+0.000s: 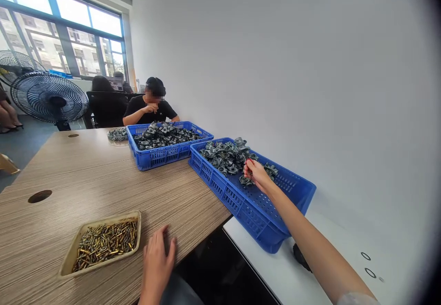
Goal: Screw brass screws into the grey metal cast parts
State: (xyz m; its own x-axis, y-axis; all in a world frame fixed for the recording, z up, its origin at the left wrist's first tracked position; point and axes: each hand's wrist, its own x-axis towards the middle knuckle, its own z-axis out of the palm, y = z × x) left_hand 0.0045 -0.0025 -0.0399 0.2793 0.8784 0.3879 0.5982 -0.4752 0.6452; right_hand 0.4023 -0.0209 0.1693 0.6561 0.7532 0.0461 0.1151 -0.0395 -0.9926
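The right hand [255, 172] is inside a perforated blue plastic crate [248, 215], fingers curled; whether they grip a part cannot be told. Grey metal castings [223, 155] are heaped beyond and to the left of it, with a few just beneath. The left hand [159, 254] is open, loosely spread at the edge of the wood-grain table [179, 194]; just left of it sits a shallow tray [139, 227] of brass-coloured pins [110, 240].
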